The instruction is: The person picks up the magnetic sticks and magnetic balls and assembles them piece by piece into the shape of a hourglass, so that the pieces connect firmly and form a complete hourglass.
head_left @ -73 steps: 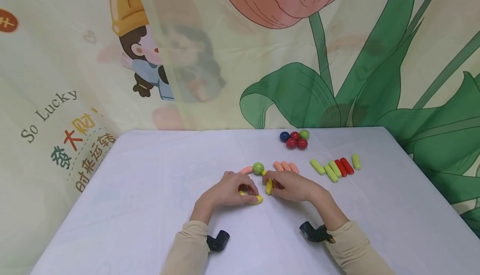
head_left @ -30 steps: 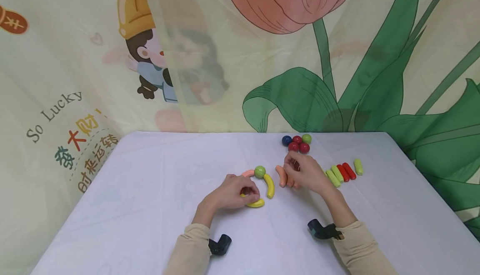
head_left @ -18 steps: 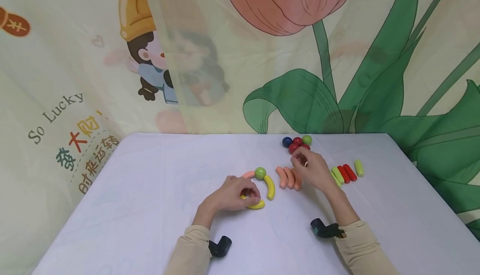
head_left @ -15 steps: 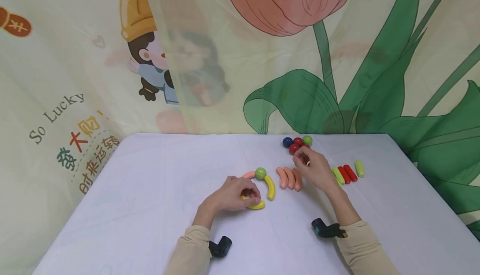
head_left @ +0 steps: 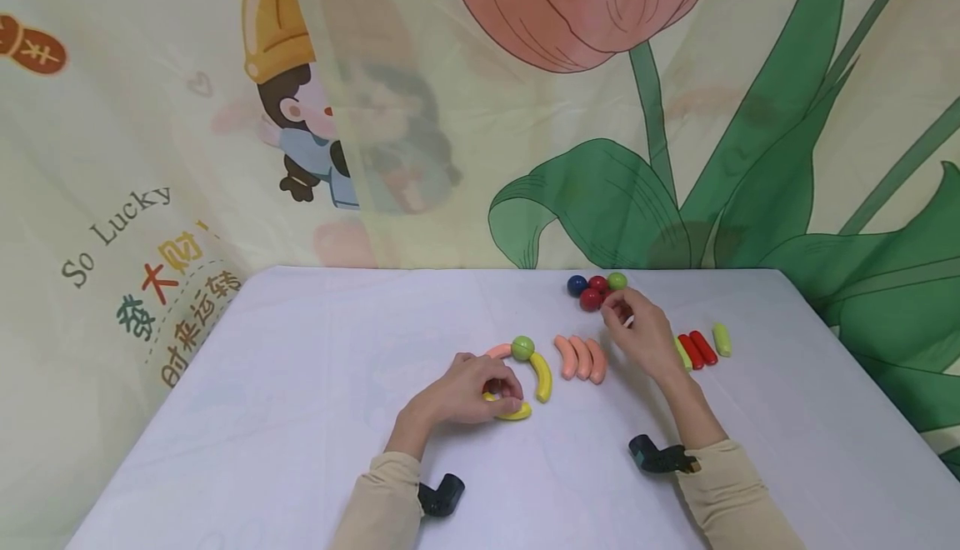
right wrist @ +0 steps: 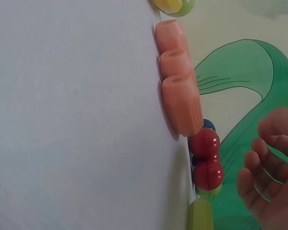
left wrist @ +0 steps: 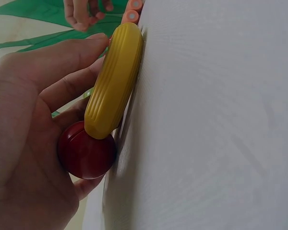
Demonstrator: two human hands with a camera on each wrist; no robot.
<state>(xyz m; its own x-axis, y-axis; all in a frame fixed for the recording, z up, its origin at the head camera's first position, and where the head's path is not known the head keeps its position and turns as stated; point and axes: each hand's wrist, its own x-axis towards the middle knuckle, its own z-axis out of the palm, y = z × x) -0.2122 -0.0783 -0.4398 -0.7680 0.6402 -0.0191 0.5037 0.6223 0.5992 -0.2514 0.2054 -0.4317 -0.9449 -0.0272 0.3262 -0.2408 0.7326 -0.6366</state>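
My left hand (head_left: 468,387) bends over a yellow curved toy stick (left wrist: 114,79), its thumb and fingers against the stick's sides. Under that palm sits a red ball (left wrist: 87,151), hidden in the head view. Beyond the left hand, a pink curved stick (head_left: 498,351), a green ball (head_left: 522,348) and a second yellow curved stick (head_left: 542,377) form an arc. My right hand (head_left: 641,333) hovers with loosely curled fingers and holds nothing. Closest to its fingertips is a cluster of red balls (head_left: 590,299), a blue ball (head_left: 577,285) and another green ball (head_left: 617,281).
Three orange curved sticks (head_left: 580,358) lie side by side between the hands. Right of the right hand are red straight sticks (head_left: 702,344) and a light green stick (head_left: 722,339); its forearm hides others. A white cloth (head_left: 262,417) covers the table, with a printed curtain (head_left: 420,158) behind.
My right hand has let go of the second yellow stick beside the green ball, passed over the orange sticks and moved right, near the balls. The left hand stays in place.
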